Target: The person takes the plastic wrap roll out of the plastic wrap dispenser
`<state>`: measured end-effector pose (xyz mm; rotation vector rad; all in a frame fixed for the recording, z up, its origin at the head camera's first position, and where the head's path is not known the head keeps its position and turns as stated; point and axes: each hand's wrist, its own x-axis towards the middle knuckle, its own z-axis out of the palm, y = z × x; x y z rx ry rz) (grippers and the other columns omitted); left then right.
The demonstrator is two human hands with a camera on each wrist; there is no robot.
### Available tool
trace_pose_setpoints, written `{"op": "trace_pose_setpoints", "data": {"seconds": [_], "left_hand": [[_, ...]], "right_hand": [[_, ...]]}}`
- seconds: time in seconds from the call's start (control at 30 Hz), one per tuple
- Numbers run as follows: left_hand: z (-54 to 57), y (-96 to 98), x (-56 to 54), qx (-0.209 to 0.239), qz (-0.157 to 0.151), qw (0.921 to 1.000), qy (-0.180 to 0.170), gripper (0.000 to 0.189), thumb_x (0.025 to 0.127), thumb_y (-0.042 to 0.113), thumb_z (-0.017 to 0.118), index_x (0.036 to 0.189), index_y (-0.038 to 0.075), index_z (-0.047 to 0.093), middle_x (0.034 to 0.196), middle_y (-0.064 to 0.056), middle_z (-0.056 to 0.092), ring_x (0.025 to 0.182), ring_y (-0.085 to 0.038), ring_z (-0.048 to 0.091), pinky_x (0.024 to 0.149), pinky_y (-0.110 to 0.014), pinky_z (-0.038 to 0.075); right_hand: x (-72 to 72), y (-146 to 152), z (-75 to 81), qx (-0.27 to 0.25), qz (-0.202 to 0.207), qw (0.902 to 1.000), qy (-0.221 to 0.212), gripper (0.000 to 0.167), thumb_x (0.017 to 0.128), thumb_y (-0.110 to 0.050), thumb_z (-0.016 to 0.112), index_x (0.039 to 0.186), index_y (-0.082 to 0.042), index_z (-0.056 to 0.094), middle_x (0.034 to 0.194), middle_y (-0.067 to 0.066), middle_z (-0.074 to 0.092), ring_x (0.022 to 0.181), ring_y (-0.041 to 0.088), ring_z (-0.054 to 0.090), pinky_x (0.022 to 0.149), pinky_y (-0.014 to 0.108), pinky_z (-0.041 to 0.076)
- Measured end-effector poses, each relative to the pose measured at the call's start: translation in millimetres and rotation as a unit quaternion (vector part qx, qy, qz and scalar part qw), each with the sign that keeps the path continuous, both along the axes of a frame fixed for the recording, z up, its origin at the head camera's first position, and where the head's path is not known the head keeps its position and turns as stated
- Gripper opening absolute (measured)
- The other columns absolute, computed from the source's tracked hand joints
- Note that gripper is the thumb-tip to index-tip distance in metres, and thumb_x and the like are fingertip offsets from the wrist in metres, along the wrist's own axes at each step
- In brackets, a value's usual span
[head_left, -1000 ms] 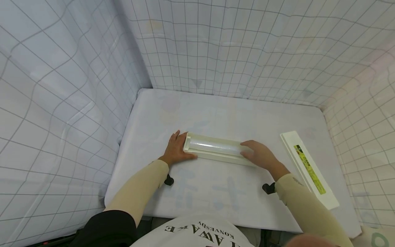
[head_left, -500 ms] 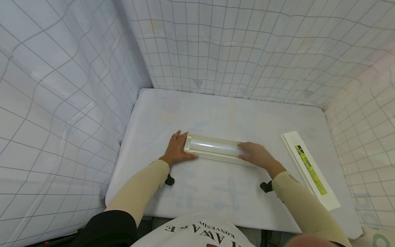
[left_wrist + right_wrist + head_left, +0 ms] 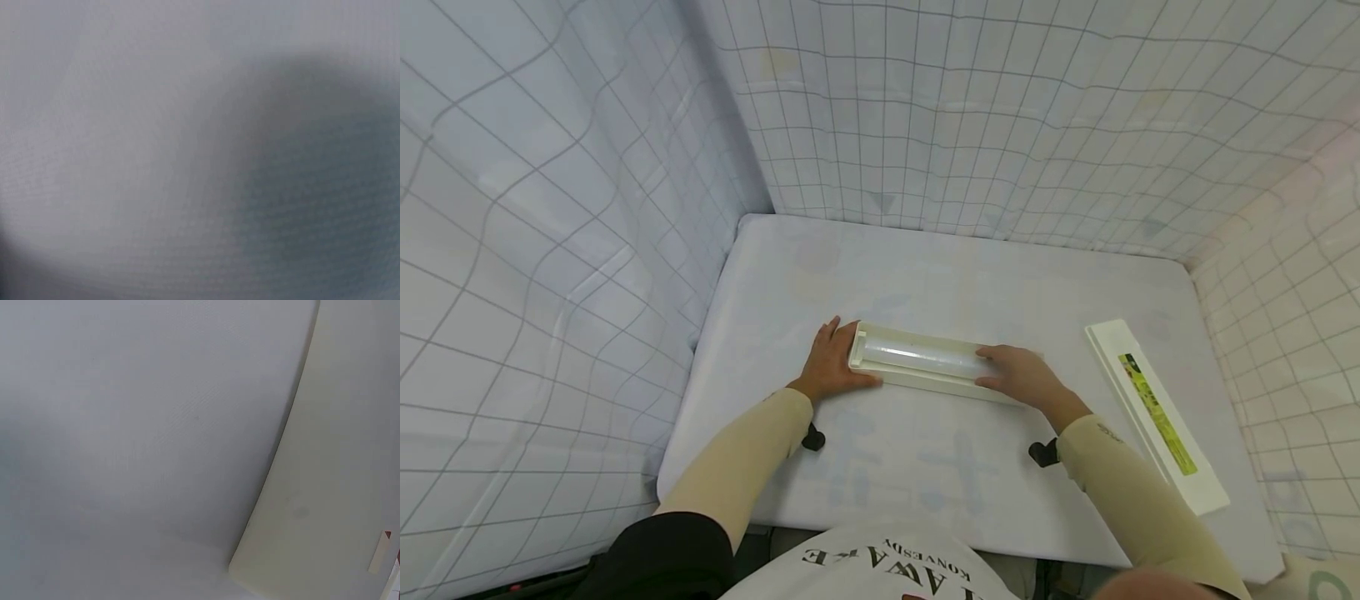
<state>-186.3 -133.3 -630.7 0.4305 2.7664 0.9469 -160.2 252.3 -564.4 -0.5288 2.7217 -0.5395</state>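
A cream plastic box (image 3: 925,385), long and lidless, lies across the middle of the table in the head view, with a roll of clear film (image 3: 917,357) inside. At the box's left end my left hand (image 3: 832,360) holds it, thumb along the near side and fingers spread toward the far side. My right hand (image 3: 1018,377) lies over the right part, its fingers and thumb gripping across the film roll; it hides the roll's right end. The left wrist view is a grey blur. A smooth cream plastic surface (image 3: 306,487) fills the right side of the right wrist view.
A long white lid (image 3: 1153,417) with a yellow-green label lies slanted on the table (image 3: 925,275) at right, close to my right forearm. White gridded sheets (image 3: 925,125) hang behind and on both sides of the table.
My right hand has shifted slightly left along the roll, its fingers still on it. My left hand has stayed at the box's left end. Box and lid look nearly unmoved.
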Motion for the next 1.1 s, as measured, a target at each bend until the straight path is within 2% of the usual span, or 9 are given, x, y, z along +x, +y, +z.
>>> {"op": "trace_pose_setpoints", "data": {"seconds": [0.17, 0.33, 0.63, 1.1], "left_hand": [[-0.4, 0.1, 0.4, -0.001, 0.000, 1.0000, -0.002, 0.116, 0.066, 0.065, 0.087, 0.158, 0.022, 0.033, 0.156, -0.001, 0.047, 0.160, -0.031, 0.008, 0.131, -0.052, 0.004], [-1.5, 0.6, 0.3, -0.001, -0.001, 1.0000, 0.005, 0.116, 0.065, 0.066, 0.087, 0.158, 0.022, 0.033, 0.156, -0.002, 0.048, 0.160, -0.031, 0.009, 0.131, -0.053, 0.005], [0.5, 1.3, 1.4, 0.006, -0.003, 0.9999, 0.009, 0.115, 0.065, 0.064, 0.088, 0.157, 0.020, 0.035, 0.155, -0.003, 0.049, 0.160, -0.033, 0.010, 0.131, -0.054, 0.006], [-1.4, -0.9, -1.0, 0.011, -0.003, 0.9999, 0.012, 0.115, 0.065, 0.065, 0.087, 0.157, 0.022, 0.035, 0.154, -0.002, 0.050, 0.160, -0.033, 0.011, 0.131, -0.055, 0.006]], "right_hand": [[1.0, -4, 0.4, 0.013, -0.002, 0.9999, 0.011, 0.057, 0.091, -0.041, 0.076, 0.136, -0.008, 0.065, 0.136, 0.013, 0.068, 0.129, 0.035, 0.062, 0.111, 0.052, 0.049], [0.8, -4, -2.4, 0.010, 0.003, 0.9998, 0.020, 0.054, 0.091, -0.040, 0.076, 0.134, -0.009, 0.066, 0.140, 0.014, 0.065, 0.131, 0.036, 0.060, 0.112, 0.052, 0.047], [-2.1, -4, -6.1, -0.008, -0.009, 0.9999, -0.006, 0.059, 0.089, -0.039, 0.078, 0.138, -0.009, 0.064, 0.144, 0.014, 0.062, 0.135, 0.037, 0.057, 0.114, 0.053, 0.046], [-5.3, -12, -2.8, 0.000, -0.019, 0.9996, -0.020, 0.058, 0.090, -0.033, 0.079, 0.139, -0.008, 0.063, 0.145, 0.014, 0.061, 0.135, 0.038, 0.057, 0.115, 0.053, 0.045]]}}
